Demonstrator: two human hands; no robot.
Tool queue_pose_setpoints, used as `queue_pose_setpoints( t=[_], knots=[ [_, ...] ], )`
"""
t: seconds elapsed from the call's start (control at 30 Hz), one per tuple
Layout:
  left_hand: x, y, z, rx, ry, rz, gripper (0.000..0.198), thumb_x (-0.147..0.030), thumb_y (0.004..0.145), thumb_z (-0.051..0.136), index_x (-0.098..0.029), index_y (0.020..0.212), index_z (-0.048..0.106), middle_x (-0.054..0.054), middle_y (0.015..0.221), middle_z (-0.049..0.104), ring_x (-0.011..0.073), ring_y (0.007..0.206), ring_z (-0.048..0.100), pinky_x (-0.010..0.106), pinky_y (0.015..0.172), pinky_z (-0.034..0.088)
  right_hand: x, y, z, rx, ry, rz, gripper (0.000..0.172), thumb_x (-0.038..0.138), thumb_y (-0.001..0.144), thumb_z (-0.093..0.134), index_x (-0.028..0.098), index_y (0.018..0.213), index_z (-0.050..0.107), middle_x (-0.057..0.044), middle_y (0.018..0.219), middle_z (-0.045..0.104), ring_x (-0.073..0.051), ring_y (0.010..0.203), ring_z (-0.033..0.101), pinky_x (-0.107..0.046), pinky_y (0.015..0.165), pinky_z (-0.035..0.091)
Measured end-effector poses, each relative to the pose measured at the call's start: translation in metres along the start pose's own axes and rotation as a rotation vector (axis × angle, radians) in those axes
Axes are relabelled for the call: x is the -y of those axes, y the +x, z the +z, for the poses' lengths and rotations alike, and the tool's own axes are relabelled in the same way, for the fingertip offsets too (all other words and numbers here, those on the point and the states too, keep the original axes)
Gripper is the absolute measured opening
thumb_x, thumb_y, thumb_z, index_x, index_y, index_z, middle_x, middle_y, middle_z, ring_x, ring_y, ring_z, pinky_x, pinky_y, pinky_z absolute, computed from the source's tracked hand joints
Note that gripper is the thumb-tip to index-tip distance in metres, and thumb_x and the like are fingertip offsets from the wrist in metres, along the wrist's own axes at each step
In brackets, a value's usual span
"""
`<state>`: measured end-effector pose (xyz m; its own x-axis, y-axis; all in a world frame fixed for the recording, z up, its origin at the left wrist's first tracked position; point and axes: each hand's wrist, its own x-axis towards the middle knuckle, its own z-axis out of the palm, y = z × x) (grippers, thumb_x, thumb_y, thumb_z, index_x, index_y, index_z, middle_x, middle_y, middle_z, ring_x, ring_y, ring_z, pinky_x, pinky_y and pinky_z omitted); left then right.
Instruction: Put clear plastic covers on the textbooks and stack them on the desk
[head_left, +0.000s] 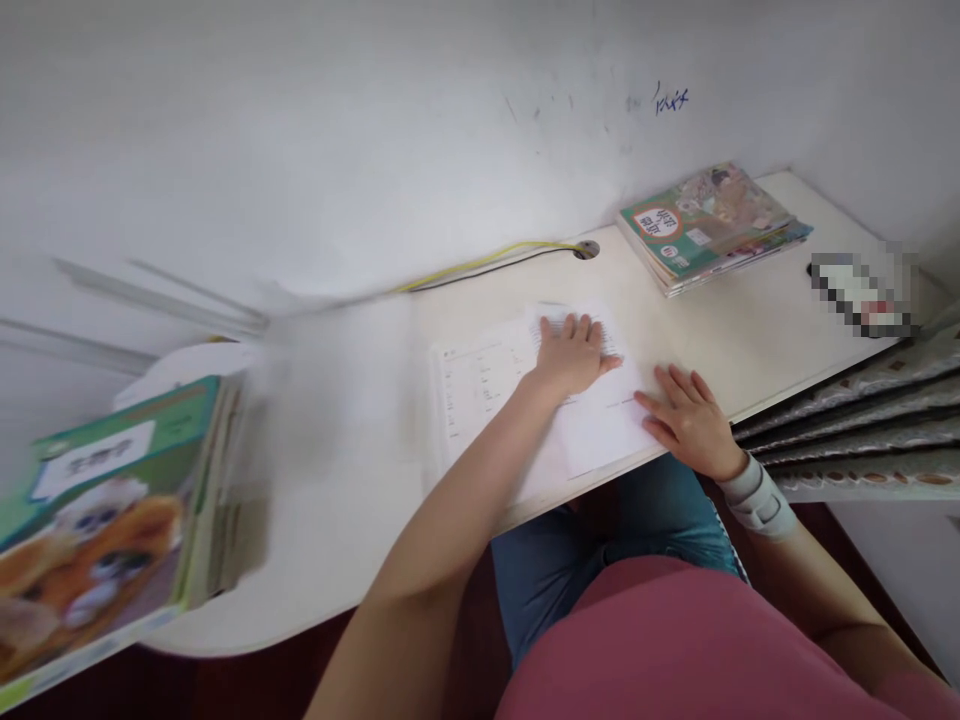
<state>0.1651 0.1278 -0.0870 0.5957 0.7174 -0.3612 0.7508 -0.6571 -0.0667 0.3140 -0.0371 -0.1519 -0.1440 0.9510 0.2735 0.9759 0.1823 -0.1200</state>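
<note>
- White wall (300, 150) fills the top of the frame; small blue ink scribble (670, 100) at upper right.
- White surface (330, 590) crosses mid-frame, below the wall.
- Lower left: tilted books (97, 520), orange furry animal on the cover, at the surface's edge.
- Right edge: pleated patterned cloth (862, 420) just beside the surface.
- Centre: printed paper sheets (600, 430) lie flat on the surface.
- Upper right: flat stack of books (709, 225) against the wall.
- My left hand (570, 355): spread flat on the sheets, no pinch.
- My right hand (686, 420): spread, fingertips on the sheets' right edge, no pinch; grey wrist brace (757, 505).
- Far edge: yellow cable (480, 265) runs into a round grommet (586, 250).
</note>
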Motion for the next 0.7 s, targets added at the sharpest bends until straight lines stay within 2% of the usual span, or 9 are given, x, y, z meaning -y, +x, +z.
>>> queue_pose_setpoints(
  t=[0.2,0.33,0.4,0.5,0.6,0.7],
  knots=[
    [-0.004,0.007,0.01,0.012,0.0,-0.004,0.074,-0.056,0.095,0.016,-0.009,0.151,0.013,0.015,0.158,0.009,0.0324,0.146,0.007,0.064,0.112,0.007,0.0,0.001,-0.002,0.016,0.021,-0.001,0.041,0.041,0.093,0.048,0.028,0.131,0.056,-0.014,0.146,0.044,-0.031,0.137,0.036,-0.052,0.109,0.031],
    [-0.007,0.013,0.01,-0.03,-0.005,-0.015,0.071,-0.055,0.095,0.015,-0.011,0.151,0.014,0.015,0.158,0.012,0.0323,0.146,0.01,0.065,0.112,0.007,0.001,0.0,-0.001,0.022,0.024,-0.002,0.041,0.041,0.093,0.048,0.028,0.13,0.056,-0.013,0.145,0.045,-0.031,0.137,0.036,-0.052,0.11,0.03],
    [-0.008,0.004,0.008,-0.062,0.006,-0.009,0.071,-0.056,0.095,0.016,-0.011,0.151,0.019,0.016,0.157,0.018,0.0332,0.145,0.012,0.066,0.111,0.006,0.001,0.0,-0.002,0.029,0.035,-0.003,0.042,0.041,0.093,0.047,0.027,0.131,0.055,-0.013,0.146,0.044,-0.031,0.138,0.035,-0.052,0.109,0.031],
    [-0.01,-0.023,0.007,-0.078,0.022,0.081,0.075,-0.06,0.094,0.019,-0.01,0.148,0.028,0.017,0.154,0.025,0.0346,0.145,0.015,0.066,0.111,0.005,-0.003,0.0,-0.003,0.044,0.084,-0.009,0.042,0.038,0.094,0.045,0.024,0.132,0.055,-0.013,0.145,0.045,-0.029,0.137,0.036,-0.053,0.109,0.032],
    [-0.015,-0.046,0.012,-0.051,0.029,0.179,0.078,-0.064,0.09,0.028,-0.011,0.147,0.031,0.018,0.153,0.028,0.0362,0.144,0.017,0.067,0.11,0.006,-0.019,0.004,-0.005,0.053,0.151,-0.018,0.043,0.037,0.094,0.044,0.02,0.132,0.054,-0.015,0.146,0.044,-0.027,0.136,0.038,-0.049,0.108,0.036],
    [-0.019,-0.052,0.021,-0.038,0.027,0.185,0.08,-0.065,0.088,0.037,-0.013,0.148,0.029,0.018,0.155,0.024,0.0369,0.144,0.016,0.067,0.11,0.004,-0.042,0.016,-0.004,0.075,0.142,-0.015,0.052,0.043,0.091,0.048,0.017,0.136,0.05,-0.017,0.148,0.04,-0.029,0.137,0.036,-0.049,0.108,0.036]
  ],
)
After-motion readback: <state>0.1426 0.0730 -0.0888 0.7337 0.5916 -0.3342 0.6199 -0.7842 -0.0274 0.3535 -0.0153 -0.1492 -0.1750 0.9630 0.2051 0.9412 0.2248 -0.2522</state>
